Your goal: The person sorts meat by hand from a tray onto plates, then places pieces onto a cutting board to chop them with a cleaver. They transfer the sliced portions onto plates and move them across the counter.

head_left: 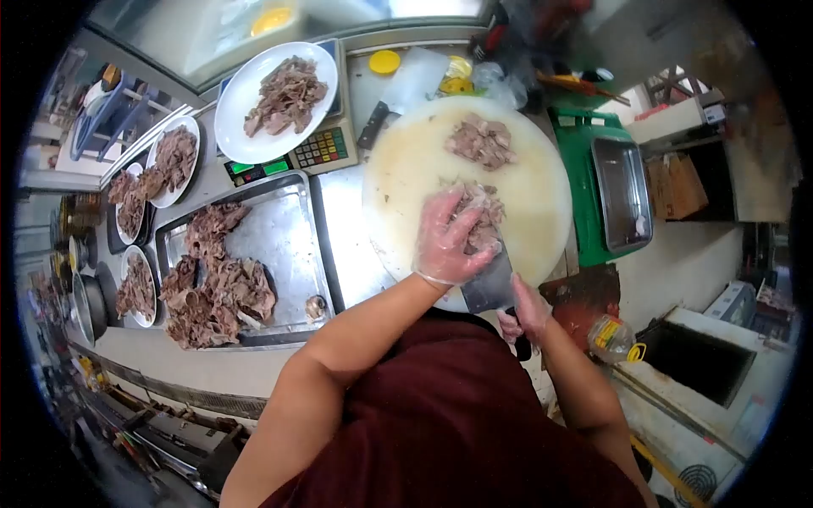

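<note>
A round, pale cutting board [398, 178] bears two heaps of sliced meat. My left hand [449, 237], in a clear glove, lies with fingers spread on the nearer meat heap [483, 212]. Below that heap is the broad blade of a cleaver [489, 284], its edge hidden under the meat. My right hand [529, 313], also gloved, is closed round the cleaver's handle at the board's near edge. The farther meat heap [481, 141] lies apart from both hands.
A white plate of meat [229, 118] rests on a scale [326, 148]. A metal tray [296, 229] with large meat pieces and several meat plates are at left. Another knife [373, 125] lies beside the board. A green bin [576, 161] stands at right, near a plastic bottle [611, 337].
</note>
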Available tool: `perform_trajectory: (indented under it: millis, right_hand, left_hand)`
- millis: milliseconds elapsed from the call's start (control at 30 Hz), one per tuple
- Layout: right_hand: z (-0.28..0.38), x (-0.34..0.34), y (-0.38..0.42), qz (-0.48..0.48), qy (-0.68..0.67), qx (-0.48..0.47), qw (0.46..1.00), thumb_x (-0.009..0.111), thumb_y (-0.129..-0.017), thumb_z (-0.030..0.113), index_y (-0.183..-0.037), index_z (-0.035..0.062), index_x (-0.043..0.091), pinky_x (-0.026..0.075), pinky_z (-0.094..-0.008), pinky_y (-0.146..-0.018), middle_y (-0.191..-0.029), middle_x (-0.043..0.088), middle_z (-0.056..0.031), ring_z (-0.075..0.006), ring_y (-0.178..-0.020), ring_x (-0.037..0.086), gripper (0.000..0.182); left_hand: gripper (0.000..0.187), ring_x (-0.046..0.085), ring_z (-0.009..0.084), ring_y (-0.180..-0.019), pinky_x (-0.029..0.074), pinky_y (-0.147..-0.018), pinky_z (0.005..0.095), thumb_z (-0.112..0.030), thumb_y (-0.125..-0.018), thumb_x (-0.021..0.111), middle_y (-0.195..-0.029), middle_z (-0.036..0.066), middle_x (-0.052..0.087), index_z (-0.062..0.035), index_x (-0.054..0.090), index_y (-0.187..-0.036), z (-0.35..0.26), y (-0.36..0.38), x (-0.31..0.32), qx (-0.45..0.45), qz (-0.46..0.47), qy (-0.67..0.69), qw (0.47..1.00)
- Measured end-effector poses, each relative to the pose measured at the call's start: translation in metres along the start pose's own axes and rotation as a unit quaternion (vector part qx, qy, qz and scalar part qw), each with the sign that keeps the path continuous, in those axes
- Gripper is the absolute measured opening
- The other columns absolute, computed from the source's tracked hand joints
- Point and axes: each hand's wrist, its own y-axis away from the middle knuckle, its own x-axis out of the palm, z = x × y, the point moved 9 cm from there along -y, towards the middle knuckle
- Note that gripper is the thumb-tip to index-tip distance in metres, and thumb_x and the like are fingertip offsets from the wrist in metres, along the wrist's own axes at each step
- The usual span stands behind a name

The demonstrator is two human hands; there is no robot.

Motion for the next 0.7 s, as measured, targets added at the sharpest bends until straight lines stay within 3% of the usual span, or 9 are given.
perform_trajectory:
  millis: [67,200,267,300,367,700]
  right_hand:
    - [0.003,0.001,0.002,-0.038,0.018,0.003,0.999,0.022,-0.098,0.066,-0.087,0.0082,0.049,0.036,-0.0360,-0.039,-0.045,0.034,-0.0033,-0.0186,-0.033,0.033,0.065]
    - [0.009,0.004,-0.001,-0.020,0.051,-0.027,0.998,0.021,-0.097,0.068,-0.083,0.0074,0.049,0.036,-0.0362,-0.038,-0.044,0.034,-0.0034,-0.0188,-0.033,0.033,0.068]
    - [0.014,0.004,0.003,-0.037,-0.004,-0.005,0.999,0.025,-0.099,0.063,-0.098,0.0066,0.048,0.034,-0.0354,-0.040,-0.049,0.036,-0.0028,-0.0178,-0.036,0.033,0.061]
    - [0.018,0.008,0.002,-0.028,0.007,-0.003,1.000,0.025,-0.099,0.063,-0.098,0.0066,0.048,0.034,-0.0354,-0.040,-0.049,0.036,-0.0028,-0.0178,-0.036,0.033,0.061]
    - [0.027,0.014,0.003,-0.032,0.017,0.001,0.999,0.019,-0.094,0.072,-0.085,0.0090,0.053,0.036,-0.0357,-0.038,-0.044,0.031,-0.0017,-0.0180,-0.032,0.031,0.073]
    - [0.086,0.072,-0.007,-0.007,0.087,0.001,0.996,0.025,-0.096,0.069,-0.102,0.0136,0.051,0.035,-0.0324,-0.037,-0.046,0.033,0.0006,-0.0146,-0.034,0.032,0.062]
  left_hand:
    - [0.068,0.050,0.0444,-0.116,0.042,-0.097,0.0539,-0.024,-0.061,0.083,-0.135,0.021,0.047,-0.0102,0.058,-0.122,-0.001,-0.005,-0.007,0.007,-0.018,0.008,1.000]
    - [0.069,0.050,0.0428,-0.116,0.041,-0.098,0.0537,-0.024,-0.060,0.082,-0.131,0.019,0.050,-0.0114,0.059,-0.124,-0.001,-0.014,-0.020,0.002,-0.047,0.025,0.999]
    - [0.069,0.051,0.0424,-0.115,0.041,-0.099,0.0534,-0.023,-0.060,0.082,-0.131,0.019,0.050,-0.0116,0.059,-0.125,0.003,-0.017,-0.025,-0.007,-0.064,0.019,0.998]
    - [0.069,0.051,0.0420,-0.116,0.041,-0.099,0.0533,-0.023,-0.060,0.082,-0.130,0.019,0.050,-0.0116,0.059,-0.125,0.003,-0.021,-0.028,-0.006,-0.067,0.030,0.997]
    - [0.069,0.051,0.0417,-0.116,0.040,-0.100,0.0532,-0.022,-0.060,0.082,-0.130,0.019,0.051,-0.0116,0.059,-0.125,0.006,-0.025,-0.036,-0.005,-0.079,0.036,0.996]
    - [0.062,0.051,0.0405,-0.117,0.038,-0.101,0.0541,-0.027,-0.063,0.077,-0.129,0.017,0.052,-0.0130,0.061,-0.121,0.044,-0.044,-0.083,-0.040,-0.127,0.008,0.991]
